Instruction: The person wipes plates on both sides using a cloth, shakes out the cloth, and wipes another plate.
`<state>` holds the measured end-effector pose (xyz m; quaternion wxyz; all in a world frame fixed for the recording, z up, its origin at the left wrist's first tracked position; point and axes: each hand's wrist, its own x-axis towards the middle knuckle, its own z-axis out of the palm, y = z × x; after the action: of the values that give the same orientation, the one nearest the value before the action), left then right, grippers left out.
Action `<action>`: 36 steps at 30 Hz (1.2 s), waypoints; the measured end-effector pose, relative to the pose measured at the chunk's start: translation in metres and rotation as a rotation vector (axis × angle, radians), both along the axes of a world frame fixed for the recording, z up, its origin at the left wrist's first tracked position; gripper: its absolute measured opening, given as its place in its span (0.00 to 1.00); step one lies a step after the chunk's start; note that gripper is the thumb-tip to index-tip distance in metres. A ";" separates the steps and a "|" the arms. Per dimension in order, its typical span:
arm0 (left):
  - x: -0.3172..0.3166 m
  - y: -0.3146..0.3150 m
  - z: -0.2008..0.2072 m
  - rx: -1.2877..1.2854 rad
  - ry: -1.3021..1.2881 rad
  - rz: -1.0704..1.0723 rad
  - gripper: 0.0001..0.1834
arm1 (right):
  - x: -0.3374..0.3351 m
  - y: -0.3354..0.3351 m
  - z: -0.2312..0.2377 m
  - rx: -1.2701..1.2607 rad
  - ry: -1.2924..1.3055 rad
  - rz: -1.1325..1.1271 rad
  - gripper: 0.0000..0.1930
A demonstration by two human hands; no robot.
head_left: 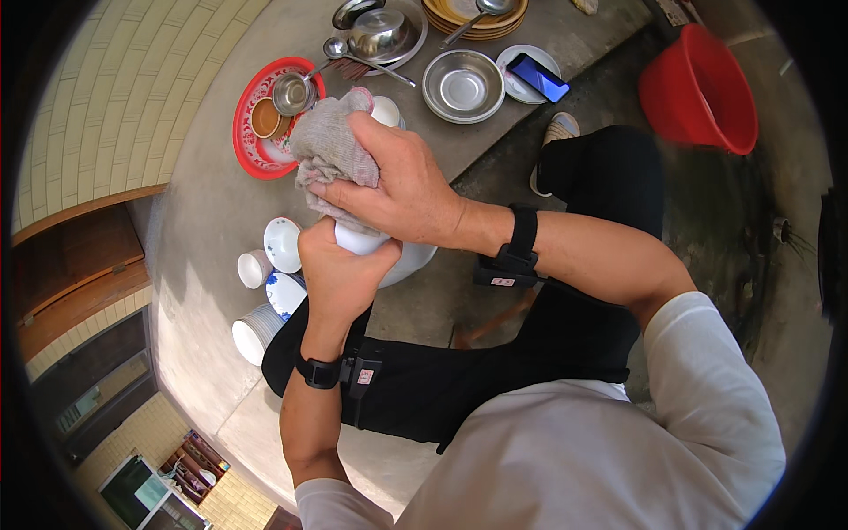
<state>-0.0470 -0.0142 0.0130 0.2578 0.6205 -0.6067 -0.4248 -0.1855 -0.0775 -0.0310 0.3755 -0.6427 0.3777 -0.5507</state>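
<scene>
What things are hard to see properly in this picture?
All in the head view:
White dish: mostly hidden by the grey cloth, left hand and right hand.
Yellowish plates: cut off by the top edge.
Phone: screen details too small to tell.

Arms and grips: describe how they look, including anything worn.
The left grip and right grip are ungloved. Both forearms are bare below short, pale sleeves. Each wrist wears a black strap with a small black box bearing a pale label.
</scene>
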 end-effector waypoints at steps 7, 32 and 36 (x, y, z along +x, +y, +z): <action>0.011 -0.001 0.027 -0.246 0.135 0.228 0.21 | -0.016 -0.040 -0.070 0.494 -0.588 -0.067 0.17; 0.002 -0.013 0.040 0.026 0.135 0.037 0.20 | -0.044 -0.063 0.006 0.166 -0.152 0.119 0.16; -0.008 -0.015 0.027 0.036 0.178 0.106 0.17 | -0.019 -0.038 0.030 -0.084 -0.089 0.117 0.17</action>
<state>-0.0551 -0.0296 0.0399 0.3218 0.6161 -0.5397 -0.4750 -0.2044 -0.1159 -0.0010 0.3961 -0.6540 0.2989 -0.5710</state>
